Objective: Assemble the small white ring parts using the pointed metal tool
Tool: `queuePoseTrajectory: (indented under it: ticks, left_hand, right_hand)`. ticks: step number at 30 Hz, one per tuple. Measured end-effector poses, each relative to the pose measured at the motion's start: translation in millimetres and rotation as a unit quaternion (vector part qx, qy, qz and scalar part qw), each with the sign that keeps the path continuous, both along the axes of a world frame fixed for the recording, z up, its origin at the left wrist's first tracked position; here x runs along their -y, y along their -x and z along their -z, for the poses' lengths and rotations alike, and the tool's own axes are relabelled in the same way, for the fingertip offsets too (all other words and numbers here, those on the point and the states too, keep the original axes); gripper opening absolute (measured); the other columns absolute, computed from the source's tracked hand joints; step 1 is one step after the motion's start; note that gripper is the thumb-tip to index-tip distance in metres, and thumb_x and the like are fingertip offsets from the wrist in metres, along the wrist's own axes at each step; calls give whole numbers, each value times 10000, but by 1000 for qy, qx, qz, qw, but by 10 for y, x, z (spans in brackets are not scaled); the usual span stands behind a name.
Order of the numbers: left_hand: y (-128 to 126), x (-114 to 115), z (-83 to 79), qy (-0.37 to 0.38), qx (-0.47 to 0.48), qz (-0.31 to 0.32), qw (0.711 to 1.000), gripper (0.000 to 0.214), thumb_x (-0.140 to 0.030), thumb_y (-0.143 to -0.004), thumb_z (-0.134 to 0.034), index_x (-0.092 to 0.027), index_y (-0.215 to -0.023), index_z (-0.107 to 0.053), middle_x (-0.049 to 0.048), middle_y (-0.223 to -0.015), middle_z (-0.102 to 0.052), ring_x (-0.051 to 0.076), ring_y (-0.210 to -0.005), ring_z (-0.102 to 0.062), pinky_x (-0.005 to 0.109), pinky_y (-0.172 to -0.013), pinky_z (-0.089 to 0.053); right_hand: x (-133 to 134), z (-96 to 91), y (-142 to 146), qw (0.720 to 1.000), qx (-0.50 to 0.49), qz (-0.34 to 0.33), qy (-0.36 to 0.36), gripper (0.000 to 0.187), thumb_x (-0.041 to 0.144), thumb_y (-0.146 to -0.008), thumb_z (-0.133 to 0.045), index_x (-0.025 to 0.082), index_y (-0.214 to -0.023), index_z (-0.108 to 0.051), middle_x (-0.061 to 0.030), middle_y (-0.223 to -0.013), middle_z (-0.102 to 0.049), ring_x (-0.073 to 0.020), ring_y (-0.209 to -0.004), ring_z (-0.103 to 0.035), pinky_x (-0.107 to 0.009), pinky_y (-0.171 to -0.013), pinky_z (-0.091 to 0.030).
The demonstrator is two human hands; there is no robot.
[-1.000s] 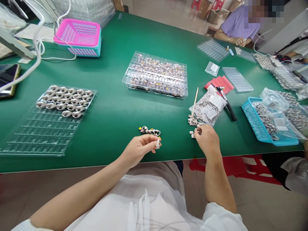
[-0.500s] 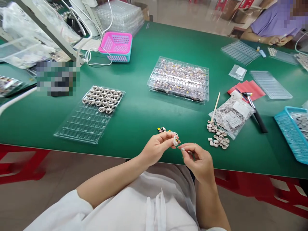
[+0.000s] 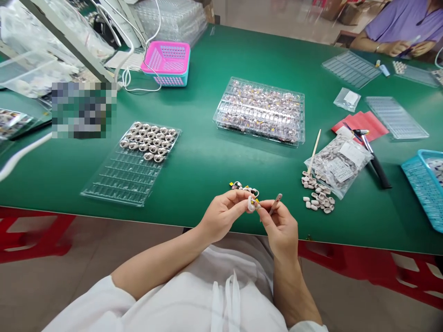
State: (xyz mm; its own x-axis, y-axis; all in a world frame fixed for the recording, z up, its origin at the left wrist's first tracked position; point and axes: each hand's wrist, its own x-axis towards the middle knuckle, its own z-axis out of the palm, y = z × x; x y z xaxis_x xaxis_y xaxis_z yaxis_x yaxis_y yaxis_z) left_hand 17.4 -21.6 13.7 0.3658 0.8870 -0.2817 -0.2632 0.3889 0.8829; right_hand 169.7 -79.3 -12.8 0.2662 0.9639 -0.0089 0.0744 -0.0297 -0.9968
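Observation:
My left hand pinches a small white earbud-like part with a yellow tag, just above the near edge of the green table. My right hand is closed on thin metal tweezers and meets the part at its fingertips. A few more assembled pieces lie on the table right behind my left fingers. A pile of small white caps spills from a clear bag to the right of my right hand.
A clear tray part-filled with silver pieces lies at left. Stacked full trays sit centre back. A wooden stick, black tool, red sheet, blue basket and pink basket stand around. Another person works far right.
My right hand left the white caps pile, came left to meet my left hand and now shows tweezers. The view shifted left.

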Motion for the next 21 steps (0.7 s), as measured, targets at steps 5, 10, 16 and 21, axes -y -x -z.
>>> queuePoseTrajectory:
  ticks: [5,10,16,21]
  left_hand:
    - [15,4,29,-2,0,0,1000,310,-415,-764,-802,-130,-857,-723,38,-773,-713,134,-720,-631,252,-727,-545]
    - [49,52,79,-48,-53,-1,997,315,-414,-805,-763,-129,-933,-733,76,-876,-758,172,-791,-680,272,-770,-560]
    - [106,70,110,-99,-116,3,988,276,-395,-855,-706,-144,-963,-746,97,-981,-782,217,-888,-724,297,-834,-577]
    - [122,96,125,-98,-128,-8,987,267,-379,-852,-709,-140,-962,-751,100,-983,-787,222,-885,-733,301,-821,-588]
  right_hand:
    - [25,29,19,997,-6,-25,-80,88,238,-923,-631,250,-985,-693,-30,-939,-684,-154,-786,-645,-256,-634,-529]
    - [-16,48,-7,994,16,-56,-94,114,221,-927,-630,257,-1007,-702,-37,-955,-683,-165,-829,-646,-264,-652,-535]
    - [-33,72,-8,999,20,-31,-40,151,271,-873,-713,265,-1024,-723,-14,-901,-731,-158,-741,-663,-276,-668,-568]
    - [-48,83,22,996,-12,-39,-83,95,226,-874,-710,266,-954,-743,-26,-909,-728,-168,-780,-666,-271,-624,-551]
